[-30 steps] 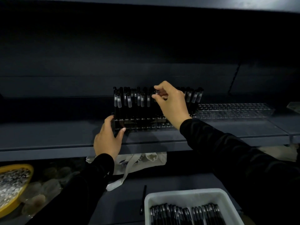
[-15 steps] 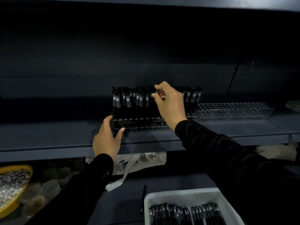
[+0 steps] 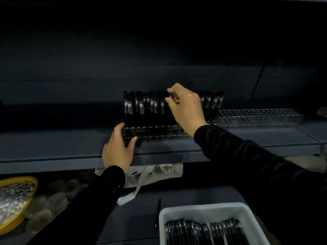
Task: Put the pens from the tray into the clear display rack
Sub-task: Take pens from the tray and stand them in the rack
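Our left hand [image 3: 118, 149] grips the clear display rack's [image 3: 150, 133] left end on the dim shelf [image 3: 53, 147]. Our right hand [image 3: 185, 106] pinches a pen [image 3: 170, 98] there, mostly hidden by fingers. More pens [image 3: 203, 232] lie in the white tray [image 3: 208, 208], cut off below.

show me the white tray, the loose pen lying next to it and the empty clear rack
white tray [image 3: 203, 206], head view, on its far rim
loose pen [image 3: 158, 213], head view, mid-barrel, left of the tray
empty clear rack [image 3: 258, 116], head view, on its holed top
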The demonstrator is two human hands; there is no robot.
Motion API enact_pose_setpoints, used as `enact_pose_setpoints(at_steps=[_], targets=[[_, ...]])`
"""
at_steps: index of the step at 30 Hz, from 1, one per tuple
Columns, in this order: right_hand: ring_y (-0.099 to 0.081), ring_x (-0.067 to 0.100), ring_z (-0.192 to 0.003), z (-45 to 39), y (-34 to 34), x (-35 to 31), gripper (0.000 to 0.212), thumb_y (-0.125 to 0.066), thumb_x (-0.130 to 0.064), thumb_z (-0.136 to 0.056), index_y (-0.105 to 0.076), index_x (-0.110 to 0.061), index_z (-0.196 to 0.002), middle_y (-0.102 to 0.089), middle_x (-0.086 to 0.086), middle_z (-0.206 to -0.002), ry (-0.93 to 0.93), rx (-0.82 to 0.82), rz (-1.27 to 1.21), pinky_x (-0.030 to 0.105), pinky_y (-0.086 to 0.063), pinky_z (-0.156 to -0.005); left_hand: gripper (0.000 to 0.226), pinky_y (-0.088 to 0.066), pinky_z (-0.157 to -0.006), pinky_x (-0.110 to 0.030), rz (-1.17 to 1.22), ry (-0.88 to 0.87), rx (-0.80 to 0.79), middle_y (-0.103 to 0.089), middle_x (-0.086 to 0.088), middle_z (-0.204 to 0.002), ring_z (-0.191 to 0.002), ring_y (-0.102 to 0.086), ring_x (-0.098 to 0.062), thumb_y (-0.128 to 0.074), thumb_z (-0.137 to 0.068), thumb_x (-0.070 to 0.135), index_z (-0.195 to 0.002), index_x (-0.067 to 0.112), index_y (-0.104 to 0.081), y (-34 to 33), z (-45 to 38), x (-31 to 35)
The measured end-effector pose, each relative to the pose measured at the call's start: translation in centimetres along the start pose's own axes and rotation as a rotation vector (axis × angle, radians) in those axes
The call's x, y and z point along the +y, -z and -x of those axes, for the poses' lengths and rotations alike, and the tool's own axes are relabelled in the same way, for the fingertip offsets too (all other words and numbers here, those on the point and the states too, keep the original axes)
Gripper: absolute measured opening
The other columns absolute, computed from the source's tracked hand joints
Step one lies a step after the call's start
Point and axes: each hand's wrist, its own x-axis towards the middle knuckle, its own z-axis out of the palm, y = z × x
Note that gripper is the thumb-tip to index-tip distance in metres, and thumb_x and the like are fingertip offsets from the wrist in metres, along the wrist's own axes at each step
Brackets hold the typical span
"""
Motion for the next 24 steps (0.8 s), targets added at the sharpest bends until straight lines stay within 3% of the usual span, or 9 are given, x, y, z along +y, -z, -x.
enact_pose_setpoints(at_steps=[6,10,15,20,24], targets=[[-0.053,0.015,-0.071,-0.2,0.1,-0.5,0.017,-0.062,-0.011,-0.091,-0.060,-0.010,-0.108,-0.059,0.003,-0.082,-0.009,-0.043,-0.034,0.026,-0.051,-0.073,0.056,-0.050,-0.079,-0.037,-0.006,-0.006,0.010,-0.061,-0.001,-0.125,-0.097,-0.062,-0.023,-0.062,-0.091,0.036,-0.140,0.022,-0.037,0.1,0.1,0.1],[-0.057,0.015,-0.071,-0.2,0.6,-0.5,0.015,-0.063,-0.011,-0.091,-0.060,-0.010,-0.105,-0.062,0.004,-0.082,-0.072,-0.041,-0.078,0.019,-0.051,-0.070,0.056,-0.050,-0.080,-0.038,-0.003,-0.020,0.019,-0.062,-0.001,-0.123,-0.095,-0.063,-0.022,-0.062,-0.091,0.035,-0.139,0.022,-0.038,0.1,0.1,0.2],[-0.058,0.015,-0.075,0.8,0.8,-0.2,0.015,-0.061,-0.012,-0.093,-0.059,-0.011,-0.107,-0.062,0.003,-0.087,-0.130,-0.111,-0.066,0.021,-0.052,-0.073,0.056,-0.049,-0.078,-0.036,0.004,-0.020,0.021,-0.062,-0.002,-0.123,-0.095,-0.062,-0.023,-0.062,-0.091,0.034,-0.139,0.021,-0.038,0.1,0.1,0.2],[-0.055,0.005,-0.105,2.6,1.9,0.3,0.039,-0.055,-0.009,-0.096,-0.052,-0.020,-0.134,-0.055,-0.004,-0.128,-0.194,-0.206,-0.245,0.015,-0.045,-0.098,0.061,-0.046,-0.093,-0.042,-0.004,-0.053,-0.003,-0.051,-0.006,-0.139,-0.112,-0.057,-0.029,-0.058,-0.094,0.031,-0.147,0.018,-0.029,0.0,1.1,-0.2],[-0.055,0.002,-0.097,8.7,3.4,3.5,0.034,-0.055,-0.007,-0.095,-0.056,-0.017,-0.128,-0.053,-0.008,-0.113,-0.161,-0.192,-0.250,0.011,-0.045,-0.090,0.055,-0.025,-0.111,-0.053,-0.105,-0.257,0.120,-0.027,-0.023,-0.150,-0.135,-0.031,-0.037,-0.054,-0.095,0.027,-0.142,0.006,-0.033,-2.0,5.6,-2.4]])
